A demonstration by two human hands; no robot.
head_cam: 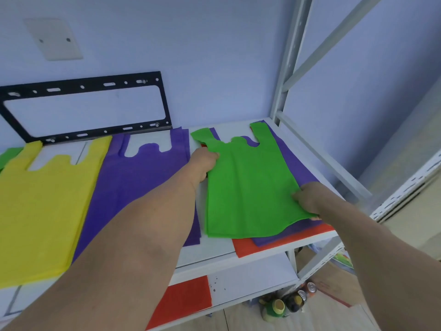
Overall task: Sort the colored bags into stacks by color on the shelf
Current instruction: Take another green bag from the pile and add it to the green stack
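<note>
Between your two hands, the green bag lies flat on top of a mixed pile: a purple bag under it, a red bag at the bottom, all on the white shelf.

Your left hand grips the green bag's near-left edge just below its handle loop, fingers tucked under the fabric. Your right hand pinches the bag's lower right corner, thumb on top.

Left of your left hand: a purple stack, touching your forearm. Further left, a yellow stack. A sliver of green shows at the far left edge, likely the green stack, though too little shows to be sure.

Handling, as a judgement: thin, soft, very light fabric. It will droop and fold if held by one point, and the sheet below may cling and drag along. The two opposite edges you hold now should keep it spread; lift it clear before carrying it left across the yellow.
</note>
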